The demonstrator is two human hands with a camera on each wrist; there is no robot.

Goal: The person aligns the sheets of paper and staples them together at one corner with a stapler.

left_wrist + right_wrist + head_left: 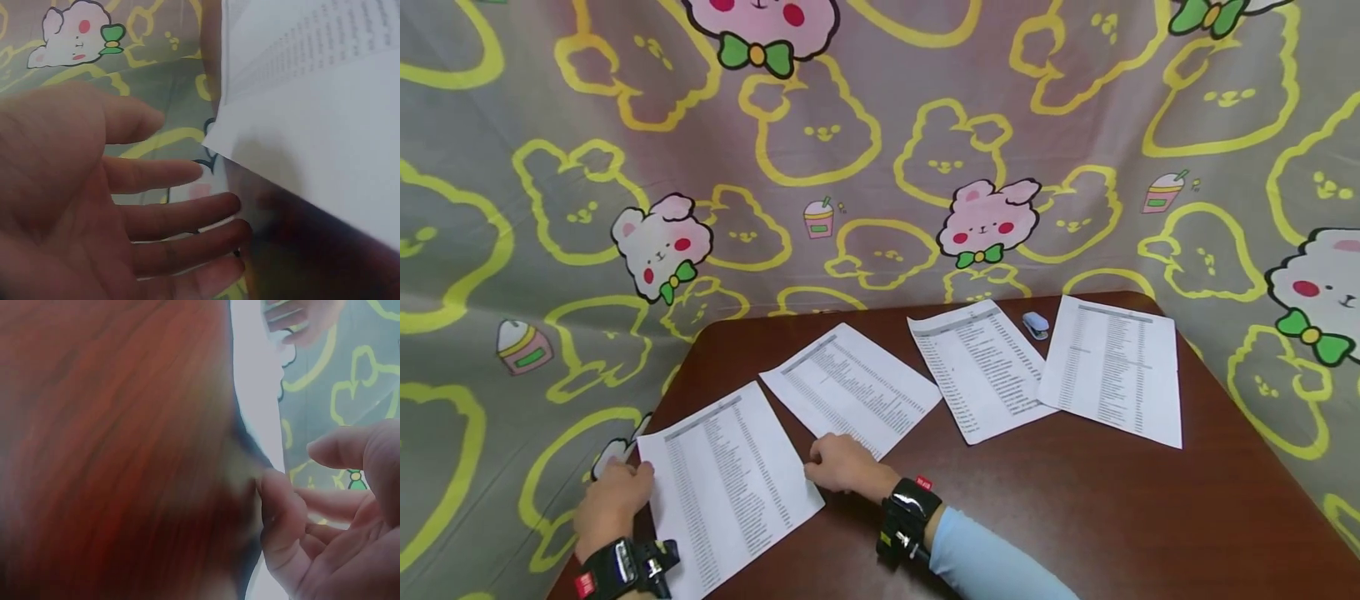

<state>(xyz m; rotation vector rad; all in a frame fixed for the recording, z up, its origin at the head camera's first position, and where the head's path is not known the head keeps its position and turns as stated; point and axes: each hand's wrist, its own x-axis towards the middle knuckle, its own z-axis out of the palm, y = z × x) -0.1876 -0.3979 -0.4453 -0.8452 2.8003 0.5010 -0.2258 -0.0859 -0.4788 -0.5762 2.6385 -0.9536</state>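
In the head view, a printed sheet (730, 483) lies at the left of the brown table, with a hand at either side. My left hand (613, 504) is by its left edge, over the table's side. The left wrist view shows that hand (125, 194) with fingers spread and nothing between them, apart from the raised sheet corner (250, 137). At the sheet's right edge is my right hand (842, 462). In the right wrist view its fingers (281, 519) bend loosely against the paper's edge (256, 381), while the thumb stands apart.
Behind lies a second printed sheet (853, 387). Two more, a middle sheet (977, 367) and a right sheet (1112, 367), overlap slightly. A small light-blue stapler (1036, 325) sits between them at the back. A patterned curtain (880, 150) hangs around the table (1037, 508).
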